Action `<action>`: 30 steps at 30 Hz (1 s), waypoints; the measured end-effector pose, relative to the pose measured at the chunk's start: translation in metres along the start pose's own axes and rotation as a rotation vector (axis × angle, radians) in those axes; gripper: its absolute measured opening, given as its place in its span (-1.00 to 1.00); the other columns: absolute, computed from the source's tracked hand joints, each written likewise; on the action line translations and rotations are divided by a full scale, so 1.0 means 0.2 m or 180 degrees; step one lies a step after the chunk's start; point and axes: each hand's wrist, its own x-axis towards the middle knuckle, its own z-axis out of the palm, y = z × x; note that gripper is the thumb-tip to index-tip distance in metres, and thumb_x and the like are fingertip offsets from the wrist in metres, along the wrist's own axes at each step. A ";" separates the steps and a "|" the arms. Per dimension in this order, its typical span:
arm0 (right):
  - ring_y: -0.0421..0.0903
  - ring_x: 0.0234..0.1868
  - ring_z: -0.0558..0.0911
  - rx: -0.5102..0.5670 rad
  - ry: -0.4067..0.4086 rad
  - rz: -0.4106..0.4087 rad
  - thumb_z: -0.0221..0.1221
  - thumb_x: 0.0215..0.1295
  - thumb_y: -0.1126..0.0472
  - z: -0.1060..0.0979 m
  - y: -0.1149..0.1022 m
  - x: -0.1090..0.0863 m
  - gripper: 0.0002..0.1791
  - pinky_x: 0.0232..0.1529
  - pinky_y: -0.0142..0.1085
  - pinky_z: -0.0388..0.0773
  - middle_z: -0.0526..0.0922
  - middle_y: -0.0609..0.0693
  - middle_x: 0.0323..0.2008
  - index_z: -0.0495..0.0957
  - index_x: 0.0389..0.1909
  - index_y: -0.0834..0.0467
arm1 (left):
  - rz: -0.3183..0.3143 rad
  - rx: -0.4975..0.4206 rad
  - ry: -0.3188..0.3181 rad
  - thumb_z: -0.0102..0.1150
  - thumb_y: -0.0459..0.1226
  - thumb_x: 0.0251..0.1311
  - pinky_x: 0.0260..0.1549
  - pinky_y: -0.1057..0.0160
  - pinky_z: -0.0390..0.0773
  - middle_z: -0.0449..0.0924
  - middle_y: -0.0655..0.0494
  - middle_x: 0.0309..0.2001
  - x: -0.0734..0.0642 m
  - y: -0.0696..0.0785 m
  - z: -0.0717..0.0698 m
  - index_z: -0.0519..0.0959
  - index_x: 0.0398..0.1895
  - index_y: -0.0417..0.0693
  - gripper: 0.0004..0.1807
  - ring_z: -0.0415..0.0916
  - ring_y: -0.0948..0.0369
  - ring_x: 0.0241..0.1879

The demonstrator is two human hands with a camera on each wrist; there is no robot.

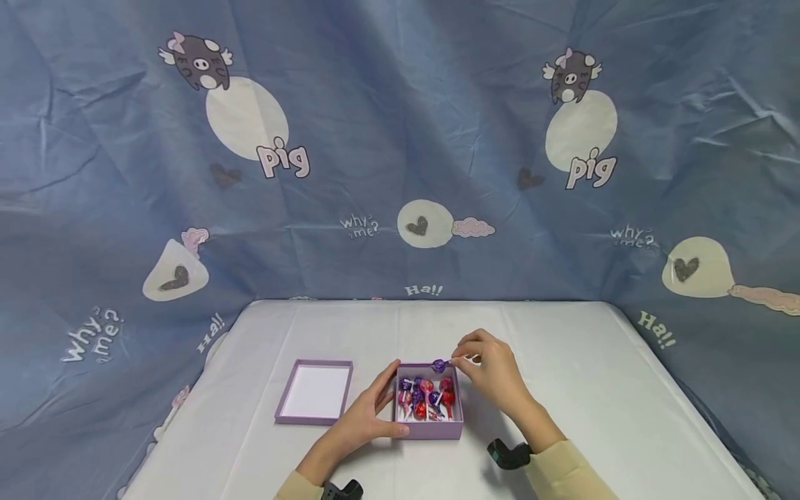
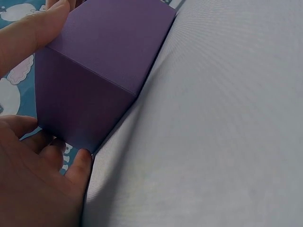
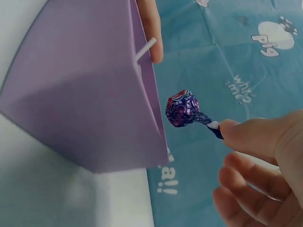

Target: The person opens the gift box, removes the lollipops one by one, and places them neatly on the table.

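Note:
A purple box (image 1: 430,431) stands on the white table with several wrapped lollipops (image 1: 421,410) inside, in red, pink and purple wrappers. My left hand (image 1: 364,414) holds the box by its left side, thumb at the near corner and fingers along the far part of that side. In the left wrist view, the thumb lies over the upper edge of the box (image 2: 109,47). Between thumb and index finger, my right hand (image 1: 495,371) pinches a purple lollipop (image 3: 182,109) by its stick. The candy end points left, above the box's far right rim.
To the left of the box lies a purple-rimmed lid (image 1: 312,391), its white inside facing up. One white stick (image 3: 146,48) pokes past the box rim in the right wrist view. Behind the table hangs a blue printed curtain (image 1: 350,180).

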 end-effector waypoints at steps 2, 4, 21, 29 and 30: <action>-0.24 -0.47 0.52 -0.0010 0.0013 0.0048 0.49 0.12 0.24 -0.02 0.01 0.00 -0.86 -0.51 -0.34 0.54 0.60 -0.27 -0.38 0.75 -0.47 -0.07 | 0.0007 0.0010 -0.0010 0.60 -0.22 -0.02 0.47 0.15 0.11 -0.21 0.07 0.62 0.00 0.00 0.00 -0.10 0.64 0.26 0.26 -0.17 0.05 0.56; -0.26 -0.56 0.43 -0.0030 0.0024 0.0087 0.49 0.13 0.23 -0.04 0.02 0.00 -0.86 -0.60 -0.37 0.42 0.55 -0.32 -0.46 0.75 -0.47 -0.08 | -0.0017 0.0014 -0.0015 0.60 -0.22 -0.02 0.47 0.17 0.09 -0.22 0.09 0.63 0.00 0.00 -0.01 -0.11 0.64 0.28 0.27 -0.18 0.07 0.57; -0.26 -0.43 0.70 0.0325 0.0044 0.0785 0.40 0.23 0.25 -0.15 0.16 -0.06 -0.92 -0.43 -0.37 0.67 0.75 -0.19 -0.44 0.79 -0.29 0.02 | -0.0122 -0.0034 -0.0058 0.58 -0.21 0.00 0.47 0.24 0.07 -0.26 0.17 0.63 0.00 -0.01 0.00 -0.12 0.63 0.37 0.25 -0.21 0.18 0.57; 0.04 -0.34 0.76 0.0914 0.0170 0.1411 0.39 0.22 0.27 -0.17 0.28 -0.09 -0.89 -0.35 -0.37 0.75 0.77 0.10 -0.38 0.77 -0.23 0.16 | -0.0120 0.0010 -0.0033 0.58 -0.20 0.00 0.47 0.25 0.08 -0.26 0.14 0.63 -0.01 -0.01 -0.01 -0.12 0.62 0.40 0.25 -0.21 0.17 0.57; 0.04 -0.34 0.76 0.0984 0.0189 0.1473 0.40 0.22 0.27 -0.17 0.29 -0.09 -0.87 -0.35 -0.36 0.76 0.77 0.13 -0.37 0.77 -0.23 0.19 | -0.0114 0.0014 -0.0036 0.58 -0.20 0.00 0.47 0.25 0.08 -0.27 0.11 0.63 -0.01 -0.01 -0.01 -0.12 0.62 0.40 0.25 -0.21 0.17 0.57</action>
